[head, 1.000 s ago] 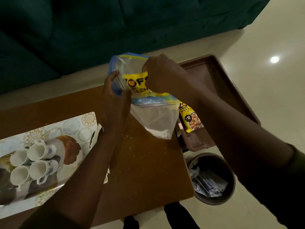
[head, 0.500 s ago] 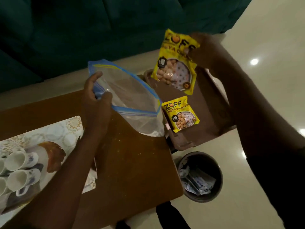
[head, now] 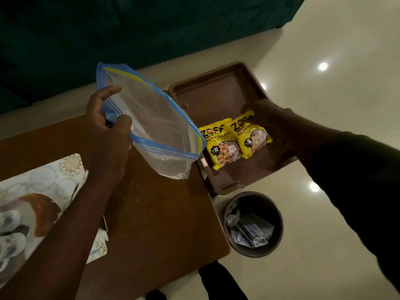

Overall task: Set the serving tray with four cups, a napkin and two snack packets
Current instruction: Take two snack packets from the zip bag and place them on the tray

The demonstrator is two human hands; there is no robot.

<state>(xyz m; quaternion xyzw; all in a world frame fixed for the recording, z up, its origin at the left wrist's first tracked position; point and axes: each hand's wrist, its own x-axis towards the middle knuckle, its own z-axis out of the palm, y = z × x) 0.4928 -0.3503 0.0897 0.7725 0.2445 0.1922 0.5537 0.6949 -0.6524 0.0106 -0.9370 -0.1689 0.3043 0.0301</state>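
Note:
Two yellow snack packets lie side by side in the brown tray (head: 218, 89) right of the table: the first packet (head: 220, 146) and the second packet (head: 252, 137). My right hand (head: 266, 118) rests on the second packet's top edge, fingers pinching it. My left hand (head: 108, 126) holds a clear zip bag (head: 155, 126) with a blue rim, open and seemingly empty, above the table. White cups (head: 10, 232) lie on a patterned serving tray (head: 54, 174) at the far left, partly out of frame.
The brown wooden table (head: 155, 217) carries the patterned tray. A round dustbin (head: 253, 224) with paper scraps stands on the glossy floor below the brown tray. A dark green sofa (head: 108, 29) fills the back.
My right hand pulled the second packet out of the zip bag, lifted it high, then brought it down into the brown tray beside the first packet. The left hand kept hold of the bag.

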